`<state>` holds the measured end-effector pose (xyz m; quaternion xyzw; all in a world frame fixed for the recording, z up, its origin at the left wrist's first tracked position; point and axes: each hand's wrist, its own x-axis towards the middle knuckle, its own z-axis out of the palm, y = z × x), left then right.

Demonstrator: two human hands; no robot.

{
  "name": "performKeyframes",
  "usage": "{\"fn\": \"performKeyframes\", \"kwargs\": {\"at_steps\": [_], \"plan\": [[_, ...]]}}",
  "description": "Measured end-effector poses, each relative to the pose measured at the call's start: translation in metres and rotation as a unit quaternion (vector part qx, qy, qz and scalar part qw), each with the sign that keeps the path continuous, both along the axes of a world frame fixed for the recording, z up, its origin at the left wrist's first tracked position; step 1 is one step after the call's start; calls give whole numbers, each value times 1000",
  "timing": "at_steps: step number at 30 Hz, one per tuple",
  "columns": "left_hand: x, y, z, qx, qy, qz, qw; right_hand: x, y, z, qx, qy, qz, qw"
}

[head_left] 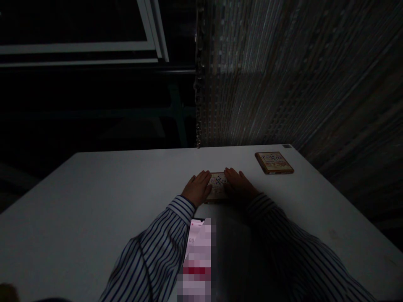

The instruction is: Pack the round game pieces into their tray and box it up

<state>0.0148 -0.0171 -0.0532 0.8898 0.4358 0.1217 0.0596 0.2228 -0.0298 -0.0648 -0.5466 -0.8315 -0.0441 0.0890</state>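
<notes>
**Hand positions.** The left grip [197, 188] and the right grip [239, 184] rest palm-down on the bench [94, 197], with the fingers extended forward. Neither grip is curled or closed. Both are open and flat, and they bracket a small patterned box [218, 186] from opposite sides.

**Item between the grips.** The small patterned box lies flat between the two grips. Its light top face bears a dark ornamental design. The fingers of the left grip meet its left edge, and the fingers of the right grip meet or slightly overlap its right edge. The box is partly shaded by the hands, and its exact outline is hard to read.

**Second item.** A similar flat box [273, 162] with a brown border and a decorated label lies on the bench forward of the right grip and to its right, well apart from both grips and close to the far edge.

**Surroundings.** Blue-and-white striped sleeves [157, 251] cover both forearms, the right one lying in heavy shadow. Behind the left grip, toward the wearer, a smartphone [197, 256] with a lit pink-and-white screen is visible; most of it is pixelated. A hanging strand curtain [252, 84] falls beyond the far edge of the bench. A pale window frame [78, 48] shows at upper left against a dark background.
</notes>
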Motion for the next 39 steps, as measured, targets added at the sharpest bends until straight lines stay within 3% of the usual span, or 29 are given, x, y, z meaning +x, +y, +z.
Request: {"fn": "performKeyframes", "kwargs": {"at_steps": [8,18,24,29,39], "plan": [[1,1,0,3,3,0,1000,-35,10,5,25,-22,70,997],[0,2,-6,25,12,1,1000,1,-1,-2,-2,-24,3,1000],[3,-1,1,49,26,0,998,-4,-13,-9,16,-17,21,1000],[4,-16,8,54,41,-23,997,-3,-14,-11,32,-10,21,999],[-5,-30,1,32,52,-41,997,-6,-15,-8,36,-26,22,999]]}}
